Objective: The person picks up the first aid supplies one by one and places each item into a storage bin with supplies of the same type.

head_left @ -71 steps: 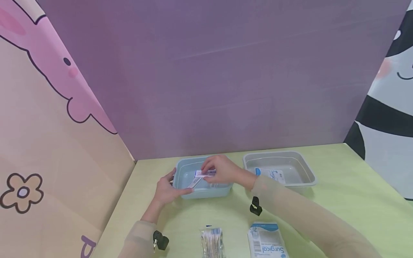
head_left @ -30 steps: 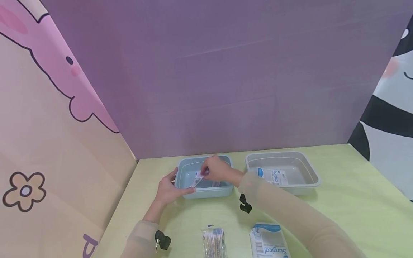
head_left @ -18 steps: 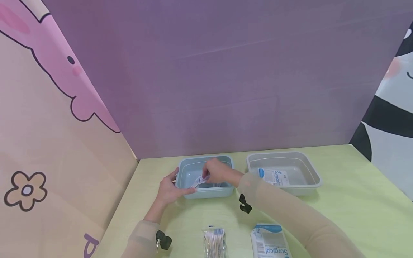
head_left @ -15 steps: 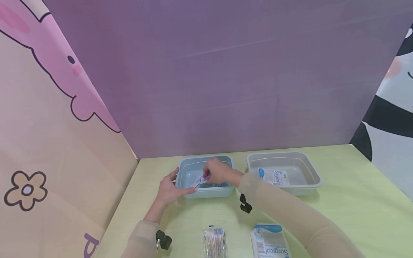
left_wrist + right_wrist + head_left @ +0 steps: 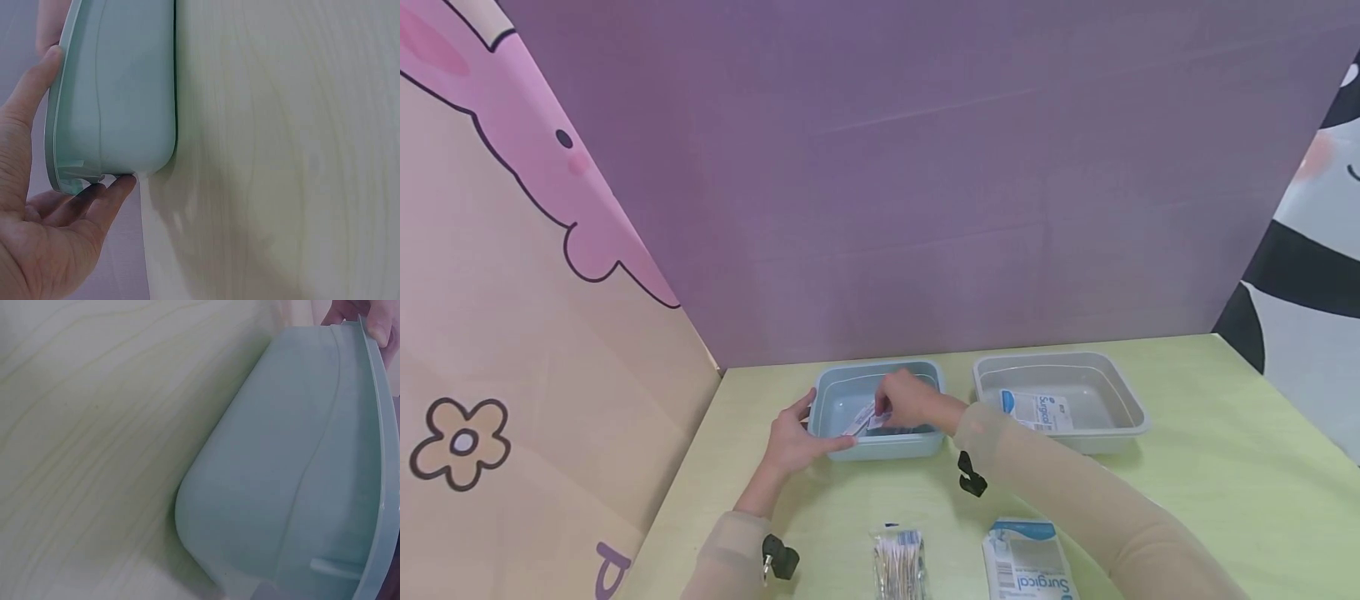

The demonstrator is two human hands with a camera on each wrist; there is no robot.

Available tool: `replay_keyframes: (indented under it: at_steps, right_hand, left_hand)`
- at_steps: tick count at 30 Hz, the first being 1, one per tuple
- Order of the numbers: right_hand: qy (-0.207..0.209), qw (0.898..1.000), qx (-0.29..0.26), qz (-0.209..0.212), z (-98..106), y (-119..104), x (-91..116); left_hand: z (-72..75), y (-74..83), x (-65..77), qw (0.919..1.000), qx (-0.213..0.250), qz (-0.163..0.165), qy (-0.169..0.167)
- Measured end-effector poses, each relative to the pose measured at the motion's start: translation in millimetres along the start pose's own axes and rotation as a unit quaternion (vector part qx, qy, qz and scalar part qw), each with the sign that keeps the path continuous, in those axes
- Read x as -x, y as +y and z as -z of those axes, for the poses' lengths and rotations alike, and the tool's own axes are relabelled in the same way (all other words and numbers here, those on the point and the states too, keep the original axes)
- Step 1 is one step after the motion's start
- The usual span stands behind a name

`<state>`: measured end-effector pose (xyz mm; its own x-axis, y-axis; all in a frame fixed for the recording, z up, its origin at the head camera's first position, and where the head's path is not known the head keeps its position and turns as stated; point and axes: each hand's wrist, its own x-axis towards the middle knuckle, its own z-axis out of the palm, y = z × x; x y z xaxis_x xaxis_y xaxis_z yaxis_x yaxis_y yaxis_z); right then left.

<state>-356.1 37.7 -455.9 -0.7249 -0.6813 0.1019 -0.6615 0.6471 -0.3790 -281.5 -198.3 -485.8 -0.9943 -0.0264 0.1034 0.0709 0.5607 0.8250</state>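
A light blue plastic basin (image 5: 887, 450) stands at the back of the table. My left hand (image 5: 793, 442) grips its near left corner, thumb on the front rim and fingers against the left side; the left wrist view shows this hand (image 5: 53, 237) too. Inside the basin my right hand (image 5: 904, 398) pinches a small white printed packet (image 5: 878, 420), with the fingers pointing down. Beside it lies a slim white printed strip (image 5: 857, 422). Part of the basin floor is hidden behind my right hand and the front wall. The right wrist view shows mainly the basin's outer wall (image 5: 269, 462).
A grey basin (image 5: 1131, 417) to the right holds a white and blue packet (image 5: 1037, 411) marked "Surgical". Nearer on the table lie a clear bag of cotton swabs (image 5: 898, 567) and another "Surgical" packet (image 5: 1028, 562). A purple panel (image 5: 880, 183) rises behind the table.
My right hand has lowered into the basin with the packet, which first lay level above it and has since tilted. Its last shift is slightly rightward. My left hand keeps its grip.
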Motion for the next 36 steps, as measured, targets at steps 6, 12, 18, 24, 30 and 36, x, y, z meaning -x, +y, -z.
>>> replay_keyframes:
  at_steps: [6, 12, 18, 24, 30, 36]
  right_hand:
    - [-0.004, 1.000, -0.007, -0.010, -1.0, -0.5, 1.0]
    - [0.000, 1.000, -0.012, -0.013, -0.6, 2.6, 0.4]
    - [0.010, 0.999, -0.033, -0.006, 7.4, 4.4, 6.1]
    - [0.024, 0.998, -0.050, -0.003, 21.6, 1.4, 15.1]
    - [0.056, 0.997, -0.041, 0.012, 37.7, -2.1, 19.5]
    - [0.065, 0.997, -0.039, 0.031, 48.8, -9.6, 21.9]
  left_hand:
    - [0.6, 0.0, 1.4, 1.0000, 0.004, 0.004, -0.002]
    - [1.0, 0.8, 0.7, 0.9999, 0.009, 0.004, -0.002]
    - [-1.9, 2.6, 0.4, 0.9999, 0.010, 0.003, -0.006]
    - [-2.6, 2.8, -1.0, 1.0000, -0.003, 0.005, -0.008]
    - [-1.4, 1.6, -4.5, 1.0000, 0.002, 0.004, -0.008]
    - [-1.0, -0.9, -6.5, 0.9999, 0.004, 0.003, -0.010]
